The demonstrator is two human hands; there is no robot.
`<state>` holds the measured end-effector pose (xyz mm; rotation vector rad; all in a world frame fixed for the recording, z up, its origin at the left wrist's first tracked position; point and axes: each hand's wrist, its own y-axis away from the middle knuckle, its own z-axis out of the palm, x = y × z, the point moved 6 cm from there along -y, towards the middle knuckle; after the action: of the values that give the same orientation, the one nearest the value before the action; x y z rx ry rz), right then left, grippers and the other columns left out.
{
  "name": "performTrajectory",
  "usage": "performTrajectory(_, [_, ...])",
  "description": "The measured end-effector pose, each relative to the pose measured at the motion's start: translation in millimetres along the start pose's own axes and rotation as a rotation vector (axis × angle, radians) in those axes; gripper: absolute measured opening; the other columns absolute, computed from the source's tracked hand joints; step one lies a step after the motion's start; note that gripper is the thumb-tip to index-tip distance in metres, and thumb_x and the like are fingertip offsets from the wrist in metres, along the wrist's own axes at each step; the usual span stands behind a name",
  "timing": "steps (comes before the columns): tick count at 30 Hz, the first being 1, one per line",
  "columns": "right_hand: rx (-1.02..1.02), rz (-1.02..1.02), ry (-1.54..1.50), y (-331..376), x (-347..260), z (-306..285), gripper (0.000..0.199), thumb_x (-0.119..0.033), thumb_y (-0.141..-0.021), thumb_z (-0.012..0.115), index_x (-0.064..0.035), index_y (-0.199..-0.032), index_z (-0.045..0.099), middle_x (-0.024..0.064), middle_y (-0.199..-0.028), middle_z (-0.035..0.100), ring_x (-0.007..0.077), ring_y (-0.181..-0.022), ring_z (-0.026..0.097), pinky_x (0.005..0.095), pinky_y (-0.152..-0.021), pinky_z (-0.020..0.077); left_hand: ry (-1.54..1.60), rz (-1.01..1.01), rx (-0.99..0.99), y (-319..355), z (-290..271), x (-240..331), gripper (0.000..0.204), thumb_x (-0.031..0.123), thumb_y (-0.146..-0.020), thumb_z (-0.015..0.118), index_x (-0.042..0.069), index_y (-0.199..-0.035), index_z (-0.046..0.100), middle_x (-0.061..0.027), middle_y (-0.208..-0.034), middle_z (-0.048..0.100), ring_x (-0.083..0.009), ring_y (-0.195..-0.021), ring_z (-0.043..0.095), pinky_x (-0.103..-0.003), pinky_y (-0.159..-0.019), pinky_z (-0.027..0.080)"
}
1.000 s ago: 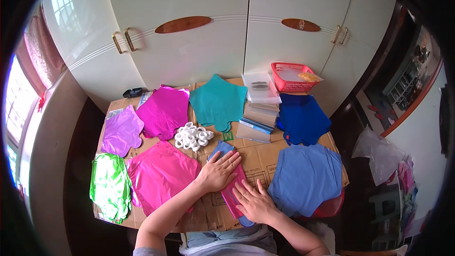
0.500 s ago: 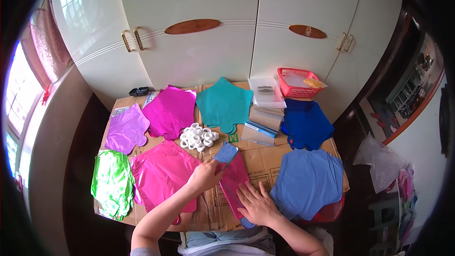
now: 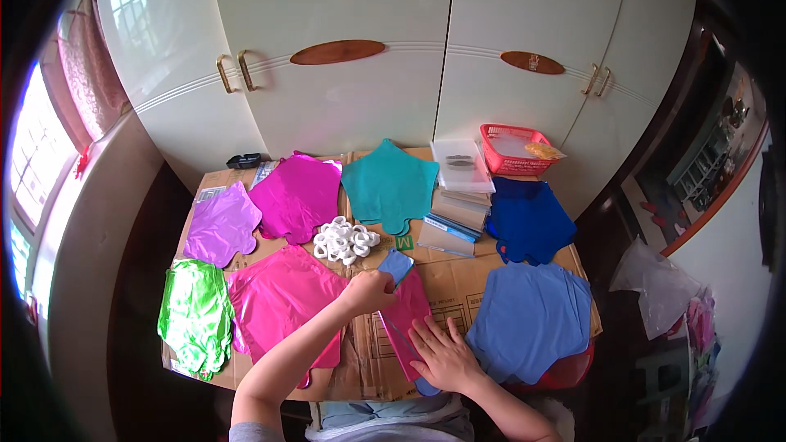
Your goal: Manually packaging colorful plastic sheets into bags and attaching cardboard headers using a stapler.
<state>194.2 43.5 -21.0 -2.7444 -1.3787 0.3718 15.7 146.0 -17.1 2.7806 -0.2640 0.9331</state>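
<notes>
A folded foil balloon (image 3: pixel 412 299), pink with a blue end (image 3: pixel 398 266) showing at its far tip, lies lengthwise on the cardboard in front of me. My left hand (image 3: pixel 368 292) is closed at its far part, fingers curled against the foil; the fingertips are partly hidden. My right hand (image 3: pixel 442 354) lies flat on the nearer half, fingers spread. Left of the folded piece is a flat pink star-shaped foil balloon (image 3: pixel 282 299). To the right a stack of light blue foil stars (image 3: pixel 530 323) lies flat. White ring-shaped bands (image 3: pixel 345 240) are heaped just beyond my left hand.
Cardboard (image 3: pixel 458 274) covers the table. Around it lie green (image 3: pixel 194 315), lilac (image 3: pixel 221 223), magenta (image 3: pixel 299 196), teal (image 3: pixel 390 184) and dark blue (image 3: pixel 532 219) foil balloons. Cards (image 3: pixel 453 217), a clear plastic box (image 3: pixel 463 165) and a red basket (image 3: pixel 517 151) stand at the back, before white cabinets (image 3: pixel 344 0).
My left hand has turned over and curled tighter, shifting slightly toward the far end of the folded foil balloon. My right hand stays pressed flat in place.
</notes>
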Motion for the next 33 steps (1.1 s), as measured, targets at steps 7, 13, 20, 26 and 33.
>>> performTrajectory(7, [0.203, 0.091, -0.454, -11, 1, -22, 0.075, -0.04, -0.083, 0.062, 0.0077, -0.134, 0.035, 0.0298, -0.14, 0.031, 0.0428, -0.132, 0.031, 0.0506, -0.105, 0.0312, 0.078, -0.09, -0.165, -11, 8, -11, 0.03, 0.027, -0.072, 0.065, 0.001, -0.087, 0.067, -0.0148, -0.077, 0.066, -0.0248, -0.072, 0.063, -0.037, -0.068, 0.049])
performTrajectory(13, [0.107, 0.244, -0.059, -45, -12, -18, 0.088, -0.03, -0.071, 0.07, 0.0102, -0.136, 0.027, 0.033, -0.141, 0.025, 0.0508, -0.123, 0.036, 0.0498, -0.099, 0.0388, 0.078, -0.096, -0.173, -12, 10, -13, 0.034, 0.031, -0.073, 0.065, 0.001, -0.089, 0.067, -0.0148, -0.079, 0.067, -0.0238, -0.074, 0.064, -0.036, -0.068, 0.049])
performTrajectory(20, [0.195, 0.271, -0.196, -40, -2, -24, 0.082, -0.016, -0.073, 0.063, 0.0084, -0.139, 0.022, 0.0338, -0.141, 0.026, 0.0492, -0.121, 0.041, 0.0443, -0.1, 0.0398, 0.153, -0.183, -0.209, -14, 12, -17, 0.048, 0.046, -0.086, 0.059, -0.001, -0.091, 0.067, -0.0096, -0.073, 0.066, -0.0171, -0.07, 0.063, -0.033, -0.065, 0.049])
performTrajectory(26, [0.153, 0.597, -0.543, -19, 65, -24, 0.06, -0.022, -0.079, 0.062, 0.0068, -0.126, 0.038, 0.031, -0.113, 0.055, 0.0431, -0.101, 0.057, 0.046, -0.082, 0.0479, 0.533, -0.251, -0.239, -16, 27, -30, 0.046, 0.048, -0.086, 0.06, 0.004, -0.098, 0.066, -0.0122, -0.078, 0.067, -0.0206, -0.072, 0.064, -0.034, -0.07, 0.051])
performTrajectory(33, [0.254, 0.699, -0.32, -25, 96, -23, 0.062, -0.031, -0.076, 0.07, 0.0005, -0.12, 0.039, 0.0268, -0.091, 0.063, 0.0438, -0.084, 0.061, 0.0497, -0.074, 0.0483, -0.237, 0.279, 0.028, 28, 18, 25, 0.073, 0.049, -0.064, 0.075, 0.012, -0.123, 0.053, -0.0176, -0.115, 0.054, -0.0339, -0.111, 0.052, -0.042, -0.092, 0.043])
